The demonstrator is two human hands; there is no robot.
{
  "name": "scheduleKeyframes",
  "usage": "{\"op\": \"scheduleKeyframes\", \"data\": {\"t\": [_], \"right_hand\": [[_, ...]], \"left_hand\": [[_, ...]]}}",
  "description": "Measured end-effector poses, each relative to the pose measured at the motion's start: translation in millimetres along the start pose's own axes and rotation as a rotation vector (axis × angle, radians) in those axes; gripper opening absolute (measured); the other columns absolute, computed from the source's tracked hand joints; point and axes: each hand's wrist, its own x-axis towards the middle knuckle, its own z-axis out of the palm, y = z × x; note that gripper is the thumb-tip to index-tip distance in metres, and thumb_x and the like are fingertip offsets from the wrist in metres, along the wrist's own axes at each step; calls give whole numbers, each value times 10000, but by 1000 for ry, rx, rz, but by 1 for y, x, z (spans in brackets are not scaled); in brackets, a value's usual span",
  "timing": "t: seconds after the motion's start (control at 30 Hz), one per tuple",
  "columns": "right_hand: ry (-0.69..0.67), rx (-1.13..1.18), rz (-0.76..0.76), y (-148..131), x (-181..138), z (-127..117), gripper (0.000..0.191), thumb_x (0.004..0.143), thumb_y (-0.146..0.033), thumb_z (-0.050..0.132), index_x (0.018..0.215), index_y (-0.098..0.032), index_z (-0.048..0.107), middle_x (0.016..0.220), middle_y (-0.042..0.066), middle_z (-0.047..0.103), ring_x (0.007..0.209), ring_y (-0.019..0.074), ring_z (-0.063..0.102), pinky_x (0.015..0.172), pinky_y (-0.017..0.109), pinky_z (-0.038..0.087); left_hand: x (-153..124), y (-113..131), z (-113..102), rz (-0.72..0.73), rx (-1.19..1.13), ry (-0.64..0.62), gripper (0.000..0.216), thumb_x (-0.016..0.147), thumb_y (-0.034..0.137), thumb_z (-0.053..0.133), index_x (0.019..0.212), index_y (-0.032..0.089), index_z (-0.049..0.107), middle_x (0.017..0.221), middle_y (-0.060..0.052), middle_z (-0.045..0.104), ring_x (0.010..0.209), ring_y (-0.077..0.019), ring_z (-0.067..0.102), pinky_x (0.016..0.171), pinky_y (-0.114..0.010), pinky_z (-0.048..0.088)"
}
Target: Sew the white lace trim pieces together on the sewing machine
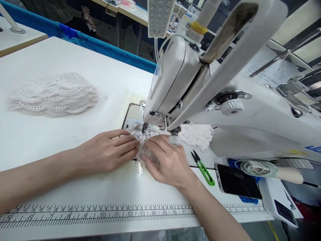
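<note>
A piece of white lace (140, 133) lies under the presser foot (144, 127) of a white sewing machine (173, 73). At its left edge, my left hand (107, 150) has its fingers curled onto the lace, the thumb hidden beneath. My right hand (168, 160) grips the same lace from the right, just in front of the foot, between thumb and bent fingers. More lace (197, 135) spreads out behind the needle area, to the right under the machine arm. Green thread snips (206, 172) rest on the table right of my right hand.
A stack of scalloped lace pieces (55, 95) lies on the table at left. To the right are a phone (237, 180), a coiled cord (258, 168) and a white device (276, 201). A printed ruler (102, 214) runs along the front edge.
</note>
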Motion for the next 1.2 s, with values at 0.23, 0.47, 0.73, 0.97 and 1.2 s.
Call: {"op": "scheduleKeyframes", "data": {"t": [0.23,0.47,0.73,0.97,1.2], "right_hand": [[5,-141,-54,-1,-2,1,212,961,-94,573,1076,-147,743,1140,67,800,923,196,734,762,324,533],[58,-56,-161,-2,-5,3,284,902,-31,514,959,-150,765,1063,67,821,1048,189,743,839,324,586],[44,-45,-154,-1,-5,4,264,877,-30,536,949,-144,763,1053,75,818,1009,198,753,880,332,601],[46,-93,-154,3,-3,5,293,902,-32,522,1000,-138,777,1089,78,820,997,207,764,845,342,623],[86,-164,-160,4,1,8,296,960,-25,511,1010,-130,783,1113,65,822,988,187,779,814,311,622]], "left_hand": [[4,6,4,-100,58,-11,253,1044,114,469,1105,94,714,1142,-122,803,1006,-221,752,851,-344,587],[-14,13,15,-123,53,-51,371,1018,88,465,1319,133,676,1323,-97,745,1285,-226,663,1177,-393,484],[-14,11,14,-139,16,-52,372,1023,110,476,1332,138,681,1312,-100,751,1285,-215,669,1255,-399,408],[0,1,8,-106,41,-108,321,1015,91,503,1245,89,727,1242,-125,777,1199,-217,718,1228,-373,427],[1,1,5,-70,133,-74,381,1067,95,379,1189,136,738,1176,-48,805,1146,-183,736,1206,-383,453]]}}
